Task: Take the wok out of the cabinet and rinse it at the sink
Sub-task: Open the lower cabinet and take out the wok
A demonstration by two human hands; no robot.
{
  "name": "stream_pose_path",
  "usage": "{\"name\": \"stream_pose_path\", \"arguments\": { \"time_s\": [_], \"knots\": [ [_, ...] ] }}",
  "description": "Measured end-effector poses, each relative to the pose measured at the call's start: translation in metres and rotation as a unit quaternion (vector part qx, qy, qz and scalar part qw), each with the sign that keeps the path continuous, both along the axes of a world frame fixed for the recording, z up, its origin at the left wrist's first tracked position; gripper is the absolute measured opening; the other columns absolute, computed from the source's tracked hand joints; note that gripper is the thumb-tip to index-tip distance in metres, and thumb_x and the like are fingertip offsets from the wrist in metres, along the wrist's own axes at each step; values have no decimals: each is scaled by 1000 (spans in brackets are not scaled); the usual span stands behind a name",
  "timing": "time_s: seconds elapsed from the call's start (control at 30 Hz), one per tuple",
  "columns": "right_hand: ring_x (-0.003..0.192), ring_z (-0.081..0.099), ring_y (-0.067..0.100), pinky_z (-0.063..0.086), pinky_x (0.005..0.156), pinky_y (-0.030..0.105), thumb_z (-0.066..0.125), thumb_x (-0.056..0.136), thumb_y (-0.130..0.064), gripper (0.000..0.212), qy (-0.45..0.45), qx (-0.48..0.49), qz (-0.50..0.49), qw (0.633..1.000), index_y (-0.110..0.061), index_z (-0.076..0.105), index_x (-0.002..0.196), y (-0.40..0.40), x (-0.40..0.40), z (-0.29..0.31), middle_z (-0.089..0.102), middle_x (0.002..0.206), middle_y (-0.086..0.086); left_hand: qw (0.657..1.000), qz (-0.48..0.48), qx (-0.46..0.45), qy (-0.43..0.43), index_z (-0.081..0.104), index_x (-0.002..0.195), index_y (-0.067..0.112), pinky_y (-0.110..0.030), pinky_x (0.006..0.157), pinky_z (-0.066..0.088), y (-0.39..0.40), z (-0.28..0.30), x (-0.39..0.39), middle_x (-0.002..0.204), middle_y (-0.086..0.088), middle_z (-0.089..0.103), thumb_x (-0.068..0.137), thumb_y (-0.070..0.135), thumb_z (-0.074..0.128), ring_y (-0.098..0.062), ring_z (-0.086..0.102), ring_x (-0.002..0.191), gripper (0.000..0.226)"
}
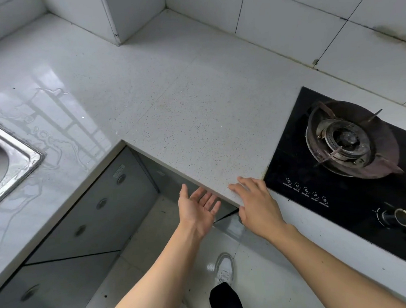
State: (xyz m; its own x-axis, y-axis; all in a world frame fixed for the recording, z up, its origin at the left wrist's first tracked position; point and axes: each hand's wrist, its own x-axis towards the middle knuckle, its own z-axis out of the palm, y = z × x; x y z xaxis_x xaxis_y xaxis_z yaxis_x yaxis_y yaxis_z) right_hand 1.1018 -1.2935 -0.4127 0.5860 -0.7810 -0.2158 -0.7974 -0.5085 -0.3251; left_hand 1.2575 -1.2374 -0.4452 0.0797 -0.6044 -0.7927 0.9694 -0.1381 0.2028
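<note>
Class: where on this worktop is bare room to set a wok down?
The widest bare stretch of countertop lies between the sink and the gas hob, back to the tiled wall. Beside the sink it is wet. The right hand rests on the front edge; the left hand is below it.

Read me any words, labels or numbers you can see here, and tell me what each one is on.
No text is legible.
Gas hob: white icons with captions, too small to read.
Cabinet door: a sticker, blurred.
Cabinet panel under the counter corner: a small mark, unreadable.

Steel sink (16, 166) at left, wet rim; grey cabinet (99, 205) doors below counter.
</note>
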Motion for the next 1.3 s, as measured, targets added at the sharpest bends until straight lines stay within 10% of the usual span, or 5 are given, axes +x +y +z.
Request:
{"name": "stream_pose_path", "arguments": {
  "time_s": [0.27, 0.53, 0.77, 0.97, 1.3],
  "knots": [
    [140, 13, 19, 42, 104, 34, 58, 87, -19, 60, 2, 7, -14, 1000, -28, 37, 143, 7, 3, 0, 26, 155, -3, 983, -68, 74, -153, 59, 104, 9, -33, 81, 50, 44, -12, 14, 98, -11, 63, 92, 17, 63, -22, 62, 84, 15],
    [143, 14, 34, 23, 116, 44, 60, 88, -32, 67, 86, -45, -34, 995, -11, 30, 144, 27, 30, 2, 19, 155, 18, 809, -261, 175, -497, 53, 95, 13, -21, 58, 42, 65, -1, 21, 74, 3, 58, 73, 17, 81, -11, 54, 65, 36],
    [144, 14, 32, 26, 115, 43, 59, 89, -30, 69, 52, -45, 4, 998, -12, 25, 146, 36, 49, 3, 16, 157, 17, 765, -273, 216, -542, 45, 97, 19, -37, 67, 54, 75, 1, 18, 89, 1, 62, 68, 22, 69, -18, 61, 78, 38],
    [145, 10, 31, 21, 116, 41, 58, 90, -31, 72, 63, -36, 49, 996, -12, 21, 149, 39, 59, 3, 13, 158, 16, 605, -330, 235, -686, 15, 146, 24, -38, 81, 46, 90, 1, 22, 137, -2, 36, 64, 25, 66, -27, 44, 116, 97],
    [145, 9, 33, 20, 117, 43, 58, 90, -29, 72, 70, -20, 62, 995, -10, 22, 149, 40, 67, 3, 12, 158, 18, 412, -382, 190, -805, 44, 125, 25, -41, 80, 46, 126, 0, 40, 139, -12, 38, 60, 10, 64, -33, 40, 118, 69]
  ]
}}
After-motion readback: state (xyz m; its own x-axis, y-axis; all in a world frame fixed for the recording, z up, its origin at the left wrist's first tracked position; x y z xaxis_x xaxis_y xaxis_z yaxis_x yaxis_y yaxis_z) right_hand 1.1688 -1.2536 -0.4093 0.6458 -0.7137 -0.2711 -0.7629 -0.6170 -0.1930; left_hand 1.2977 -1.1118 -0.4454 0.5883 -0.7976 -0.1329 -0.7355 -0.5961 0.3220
